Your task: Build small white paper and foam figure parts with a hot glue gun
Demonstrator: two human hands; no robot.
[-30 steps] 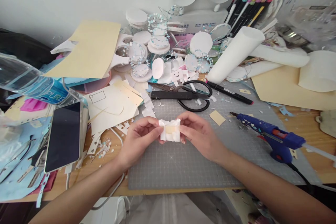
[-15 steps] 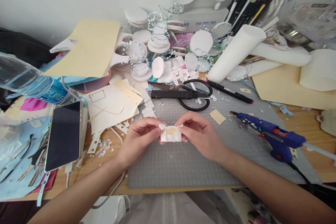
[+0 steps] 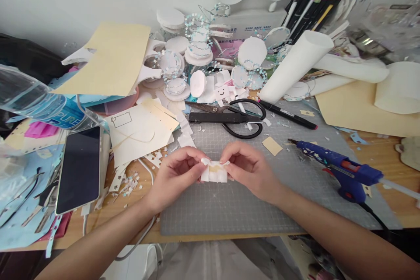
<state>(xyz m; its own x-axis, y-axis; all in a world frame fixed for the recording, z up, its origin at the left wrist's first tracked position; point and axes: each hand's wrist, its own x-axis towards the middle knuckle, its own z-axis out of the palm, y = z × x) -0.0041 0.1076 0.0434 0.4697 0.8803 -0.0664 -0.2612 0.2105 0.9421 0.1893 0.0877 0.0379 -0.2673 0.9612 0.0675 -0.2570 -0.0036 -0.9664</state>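
Observation:
Between my hands is a small white paper piece [image 3: 215,176], folded around a yellowish patch, held just above the grey cutting mat [image 3: 229,214]. My left hand [image 3: 182,173] pinches its left upper corner between thumb and fingers. At the right upper corner, my right hand [image 3: 247,168] pinches it the same way. The fingers behind the paper are mostly hidden. Beyond the hands lie black-handled scissors [image 3: 246,133] and a black utility knife [image 3: 213,117]. A small cream card square [image 3: 272,146] rests on the mat to the right of my right hand.
On the right lies a blue glue gun [image 3: 337,164]. A phone [image 3: 78,170] and a water bottle [image 3: 62,111] are at the left. White paper rolls [image 3: 295,68], a black marker [image 3: 290,115] and several round white pieces [image 3: 252,54] crowd the back. Paper scraps [image 3: 131,183] litter the wood.
The white paper piece has tipped and shifted slightly down, with less of its yellowish patch showing. My right fingers have moved a little along its upper edge.

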